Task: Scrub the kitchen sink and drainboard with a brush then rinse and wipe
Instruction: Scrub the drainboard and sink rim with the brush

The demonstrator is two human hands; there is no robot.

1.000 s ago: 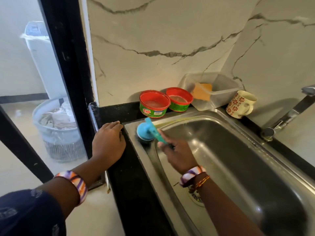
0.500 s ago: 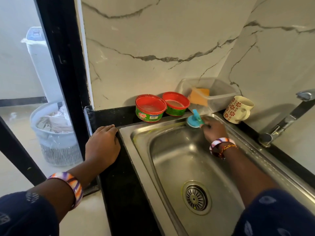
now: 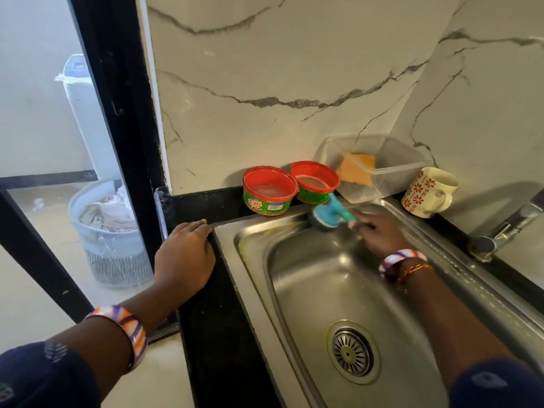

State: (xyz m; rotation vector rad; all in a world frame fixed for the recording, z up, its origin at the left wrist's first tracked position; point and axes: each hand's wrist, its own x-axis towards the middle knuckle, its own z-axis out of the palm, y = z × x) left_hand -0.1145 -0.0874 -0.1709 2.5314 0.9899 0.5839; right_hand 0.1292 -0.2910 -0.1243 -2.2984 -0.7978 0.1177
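Two hands are showing: the left hand [image 3: 185, 257] and the right hand [image 3: 379, 234], each wearing one striped bangle. One sink [image 3: 253, 278] with one drain [image 3: 352, 351], one tap [image 3: 506, 228] and one brush [image 3: 331, 214] are showing. Two red-rimmed tubs, the nearer tub [image 3: 269, 191] and the farther tub [image 3: 315, 181], are sitting on the tabletop [image 3: 212, 319] alongside one clear plastic box [image 3: 391, 166], one sponge [image 3: 357, 169] and one mug [image 3: 429, 191]; one basket [image 3: 109, 237] is standing on the floor.

- Black tabletop [image 3: 217, 334] around my sink [image 3: 323, 275].
- Far edge, left to right: two red-rimmed tubs [image 3: 269, 191], clear box [image 3: 376, 166], flowered mug [image 3: 431, 191].
- My left grip [image 3: 185, 257] rests on its left edge.
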